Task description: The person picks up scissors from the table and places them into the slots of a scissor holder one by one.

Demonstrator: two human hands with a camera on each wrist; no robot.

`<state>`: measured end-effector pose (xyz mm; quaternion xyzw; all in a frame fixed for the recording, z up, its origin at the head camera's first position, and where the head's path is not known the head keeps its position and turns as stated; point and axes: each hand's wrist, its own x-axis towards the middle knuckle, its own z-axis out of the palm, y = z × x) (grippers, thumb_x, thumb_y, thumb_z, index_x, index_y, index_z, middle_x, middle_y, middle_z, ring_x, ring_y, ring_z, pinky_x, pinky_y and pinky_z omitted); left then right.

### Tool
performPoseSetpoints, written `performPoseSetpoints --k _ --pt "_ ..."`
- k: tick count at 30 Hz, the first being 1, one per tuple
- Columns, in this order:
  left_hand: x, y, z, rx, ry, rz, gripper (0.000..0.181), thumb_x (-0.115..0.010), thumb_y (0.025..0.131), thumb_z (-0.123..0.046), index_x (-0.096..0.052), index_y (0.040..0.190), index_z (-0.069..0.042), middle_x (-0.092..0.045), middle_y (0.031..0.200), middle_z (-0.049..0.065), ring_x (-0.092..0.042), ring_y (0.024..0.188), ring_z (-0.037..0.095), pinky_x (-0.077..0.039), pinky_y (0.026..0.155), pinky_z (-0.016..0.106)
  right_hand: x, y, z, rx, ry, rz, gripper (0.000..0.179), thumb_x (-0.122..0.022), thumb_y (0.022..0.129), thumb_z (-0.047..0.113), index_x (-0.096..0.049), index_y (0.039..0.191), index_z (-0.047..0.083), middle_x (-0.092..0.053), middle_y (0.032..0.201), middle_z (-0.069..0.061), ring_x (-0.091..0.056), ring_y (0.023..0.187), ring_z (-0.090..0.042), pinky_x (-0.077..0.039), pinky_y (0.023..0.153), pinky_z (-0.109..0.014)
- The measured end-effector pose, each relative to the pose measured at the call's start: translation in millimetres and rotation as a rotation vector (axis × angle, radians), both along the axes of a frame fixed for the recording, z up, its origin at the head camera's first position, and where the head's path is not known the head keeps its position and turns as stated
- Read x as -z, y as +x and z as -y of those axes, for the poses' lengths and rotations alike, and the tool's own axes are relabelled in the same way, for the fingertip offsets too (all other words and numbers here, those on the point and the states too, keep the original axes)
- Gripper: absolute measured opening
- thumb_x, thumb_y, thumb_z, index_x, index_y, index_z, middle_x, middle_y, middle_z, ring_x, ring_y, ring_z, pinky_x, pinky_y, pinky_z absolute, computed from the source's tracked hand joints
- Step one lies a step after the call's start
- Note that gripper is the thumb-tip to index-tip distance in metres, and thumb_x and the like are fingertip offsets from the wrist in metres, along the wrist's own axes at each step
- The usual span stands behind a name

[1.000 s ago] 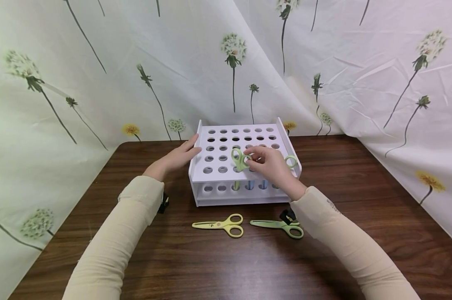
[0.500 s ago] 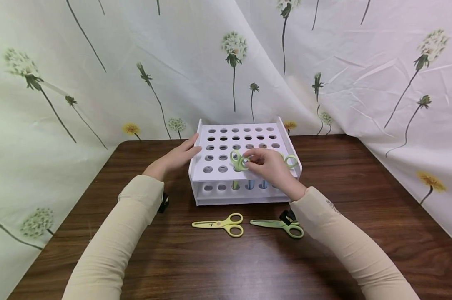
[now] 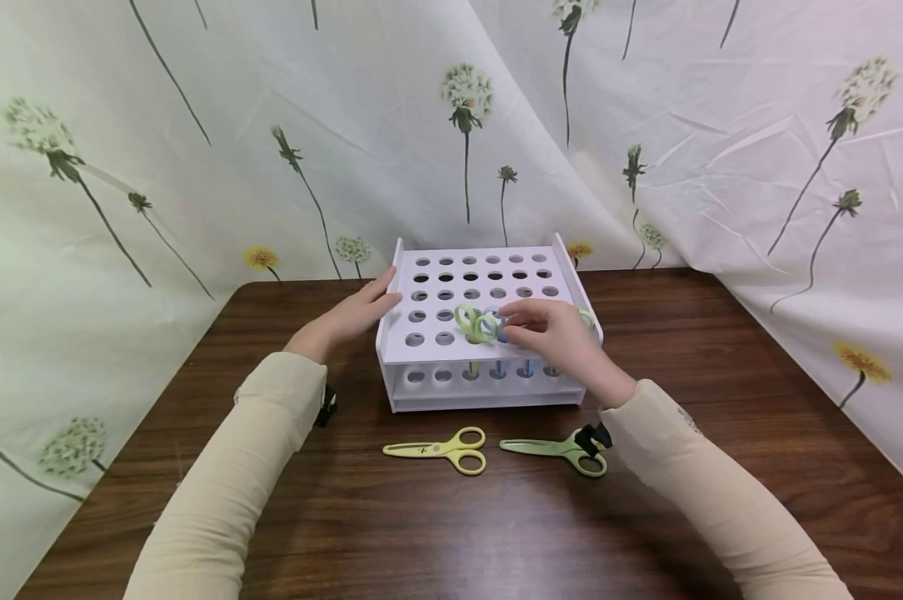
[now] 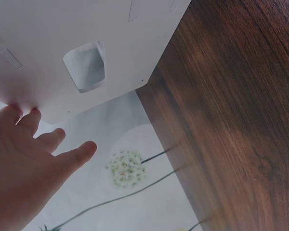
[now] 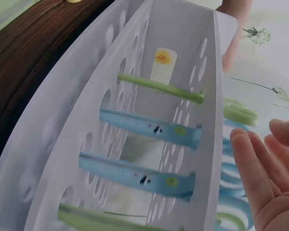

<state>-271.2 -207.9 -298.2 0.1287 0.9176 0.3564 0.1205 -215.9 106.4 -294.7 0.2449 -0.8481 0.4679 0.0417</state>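
On a white rack with rows of round holes (image 3: 489, 402), my left hand (image 3: 350, 318) lays extended fingers against the left side panel (image 4: 120, 57). My right hand (image 3: 552, 329) is at the front row, thumb and fingers apart, beside the loops of light green scissors (image 3: 477, 333). Seen from the right wrist, those green scissors (image 5: 159, 87) stand blade down through the rack. Blue scissors (image 5: 149, 129), more blue scissors (image 5: 135, 174) and another green pair (image 5: 96, 219) follow in a row. From the head, my right hand partly covers their handles.
Yellow scissors (image 3: 429, 450) and green scissors (image 3: 541, 448) lie on the dark wooden table (image 3: 436, 533) in front of the rack. Behind it hangs a white cloth (image 3: 391, 167) printed with dandelions.
My right hand has let go of the light green scissors' loop and shifted right. Those scissors sit slightly lower and turned, and a blue loop now shows beside them. The left hand stays put.
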Motion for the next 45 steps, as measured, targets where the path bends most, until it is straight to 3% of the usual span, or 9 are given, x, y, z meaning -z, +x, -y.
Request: performPoseSetpoints --k 10,18,26,33,41,45 --pt "-1.8 0.4 0.2 0.008 -0.005 -0.003 0.065 -0.030 0.096 -0.052 0.003 0.148 -0.030 0.003 0.153 0.007 0.003 0.138 0.026 -0.008 0.106 0.050 0.9 10.2 -33.3 -0.054 -0.052 0.069 0.033 -0.071 0.083 0.012 -0.064 0.113 0.001 -0.068 0.091 -0.006 -0.065 0.078 -0.017 -0.052 0.065 -0.034" --pt "-2.4 1.5 0.0 0.013 0.001 -0.001 0.065 -0.030 0.097 -0.051 0.003 0.148 -0.029 0.004 0.153 0.007 0.003 0.138 0.026 -0.008 0.106 0.050 3.5 15.8 -52.7 -0.059 -0.046 0.092 0.037 -0.073 0.081 0.012 -0.063 0.114 0.000 -0.068 0.092 -0.007 -0.064 0.079 -0.017 -0.051 0.065 -0.029" --pt "-1.8 1.7 0.2 0.015 0.006 -0.004 0.066 -0.030 0.097 -0.051 0.002 0.149 -0.027 0.002 0.153 0.007 0.001 0.138 0.026 -0.010 0.106 0.049 9.1 22.2 -68.6 -0.142 -0.002 0.139 0.040 -0.073 0.080 0.012 -0.062 0.116 0.000 -0.066 0.101 -0.015 -0.064 0.089 -0.019 -0.050 0.072 -0.029" --pt "-2.8 2.3 -0.7 0.011 0.008 -0.003 0.065 -0.030 0.097 -0.050 0.002 0.149 -0.027 0.002 0.153 0.007 0.000 0.138 0.025 -0.010 0.107 0.049 17.5 26.1 -81.8 -0.222 0.085 0.163 0.039 -0.075 0.078 0.015 -0.064 0.112 0.002 -0.066 0.100 -0.008 -0.062 0.091 -0.019 -0.050 0.075 -0.030" --pt "-2.3 1.8 -0.9 0.008 -0.001 0.000 0.066 -0.030 0.096 -0.052 0.003 0.149 -0.028 0.003 0.153 0.007 0.002 0.138 0.026 -0.009 0.106 0.049 27.0 30.0 -93.8 -0.256 0.169 0.174 0.044 -0.076 0.077 0.023 -0.063 0.113 0.001 -0.065 0.101 -0.008 -0.059 0.094 -0.029 -0.048 0.077 -0.028" --pt "-1.6 2.0 -0.9 0.006 0.001 0.002 0.066 -0.030 0.096 -0.052 0.003 0.149 -0.028 0.003 0.153 0.007 0.002 0.138 0.026 -0.009 0.106 0.050 32.7 31.4 -96.2 -0.254 0.181 0.176 0.046 -0.076 0.077 0.025 -0.063 0.114 0.000 -0.065 0.102 -0.007 -0.059 0.094 -0.027 -0.047 0.078 -0.029"
